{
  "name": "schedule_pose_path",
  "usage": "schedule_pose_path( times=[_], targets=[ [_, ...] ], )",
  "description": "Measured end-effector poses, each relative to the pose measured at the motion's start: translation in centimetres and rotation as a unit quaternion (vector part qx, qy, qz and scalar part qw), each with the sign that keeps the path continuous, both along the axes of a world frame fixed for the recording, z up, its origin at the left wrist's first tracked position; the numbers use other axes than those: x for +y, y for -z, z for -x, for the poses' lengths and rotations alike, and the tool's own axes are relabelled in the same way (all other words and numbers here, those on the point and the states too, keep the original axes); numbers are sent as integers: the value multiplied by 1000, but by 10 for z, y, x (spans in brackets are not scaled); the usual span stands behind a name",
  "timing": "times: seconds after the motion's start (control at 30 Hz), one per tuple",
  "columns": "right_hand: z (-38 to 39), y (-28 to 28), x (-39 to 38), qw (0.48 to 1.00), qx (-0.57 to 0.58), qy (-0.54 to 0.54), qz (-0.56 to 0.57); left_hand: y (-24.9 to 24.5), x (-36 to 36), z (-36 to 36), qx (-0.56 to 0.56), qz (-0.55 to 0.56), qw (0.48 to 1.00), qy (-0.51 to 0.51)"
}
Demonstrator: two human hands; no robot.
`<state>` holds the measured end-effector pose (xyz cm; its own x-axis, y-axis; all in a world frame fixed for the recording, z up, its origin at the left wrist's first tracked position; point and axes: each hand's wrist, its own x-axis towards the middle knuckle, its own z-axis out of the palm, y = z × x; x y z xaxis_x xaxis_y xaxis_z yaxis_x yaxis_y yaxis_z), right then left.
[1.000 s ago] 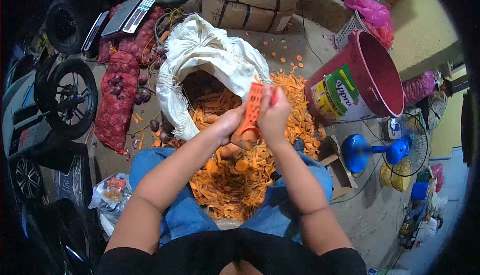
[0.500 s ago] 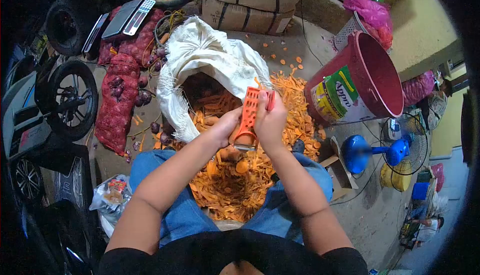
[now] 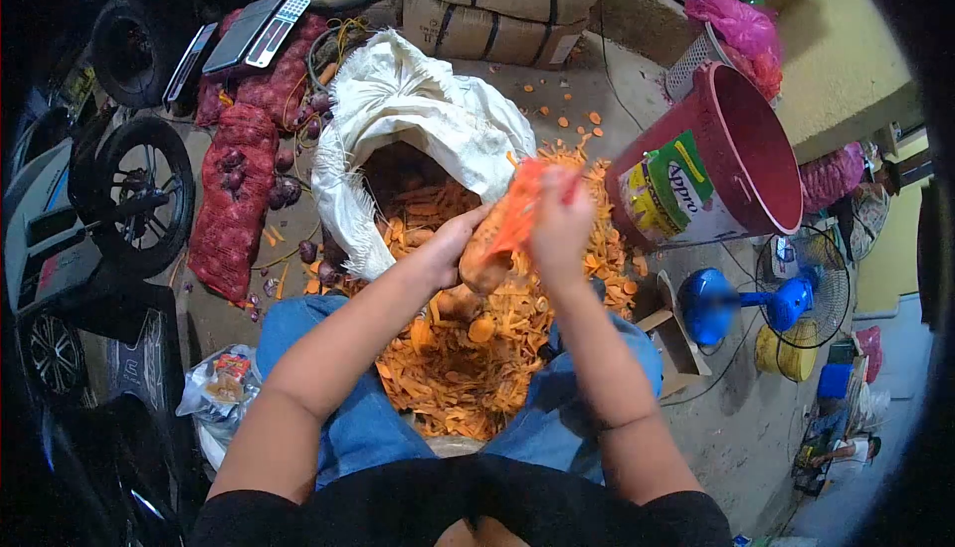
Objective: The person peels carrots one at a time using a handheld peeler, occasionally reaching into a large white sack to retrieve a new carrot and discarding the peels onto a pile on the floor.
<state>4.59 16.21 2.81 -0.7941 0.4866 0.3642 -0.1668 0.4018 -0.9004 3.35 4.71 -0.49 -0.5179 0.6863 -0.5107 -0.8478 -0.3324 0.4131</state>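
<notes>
My left hand is closed round a carrot, its thick end pointing down toward me. My right hand, smeared by motion, grips an orange peeler with a perforated body, which lies over the carrot's upper right side. Below both hands is a heap of orange peelings between my knees, with a few whole carrots and cut pieces in it. Just beyond my hands, an open white woven sack holds more carrots and peelings in its shaded mouth.
A tilted red bucket stands to the right, near a blue fan and an open cardboard box. On the left lie red net bags of onions, a scale and a wheel. Taped cartons sit behind.
My right hand has moved right and slightly up with the peeler, which has turned to slant over the carrot. My left hand stays nearly in place, and more of the carrot shows.
</notes>
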Motion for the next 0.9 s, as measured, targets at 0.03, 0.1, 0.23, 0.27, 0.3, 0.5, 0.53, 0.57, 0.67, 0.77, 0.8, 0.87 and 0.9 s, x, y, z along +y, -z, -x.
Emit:
schedule_pose_path(
  times=[0.03, 0.1, 0.23, 0.27, 0.3, 0.5, 0.53, 0.57, 0.67, 0.77, 0.8, 0.87, 0.9],
  targets=[
    [-7, 2, -10, 999, -33, -24, -34, 5, 2, 1, 15, -7, 1000, -7],
    [-5, 6, -8, 998, -34, -13, -49, 7, 5, -5, 52, 42, 998, 15],
    [24, 16, 39, 995, 26, 80, -46, -3, 2, -11, 112, 78, 983, 123],
    [36, 27, 70, 985, -2, 160, -67, -9, 2, -12, 124, 70, 975, 168],
    [43, 36, 94, 967, -29, 239, -86, -17, 0, -17, 122, 74, 975, 172],
    [21, -12, 43, 986, 73, 73, 131, -12, -5, -9, 51, 30, 992, 107],
    [15, -8, 28, 993, 77, 29, 84, -8, -6, -5, 44, 27, 995, 85],
    [9, -3, 14, 996, 83, -13, 37, 12, -7, 1, 26, 15, 994, 104],
    [-11, -3, -7, 997, -26, -46, -62, 6, 1, -3, 62, 56, 996, -7],
    [6, 8, 8, 1000, -4, 12, 8, -14, -1, -9, 64, 124, 988, 60],
    [16, 9, 24, 998, 11, 56, 16, -18, -1, -9, 76, 150, 979, 119],
    [37, 28, 74, 982, 0, 185, -25, -27, 1, -14, 59, 127, 984, 112],
    [39, 22, 80, 961, -28, 265, -69, -28, -2, -15, 54, 104, 986, 115]
  ],
)
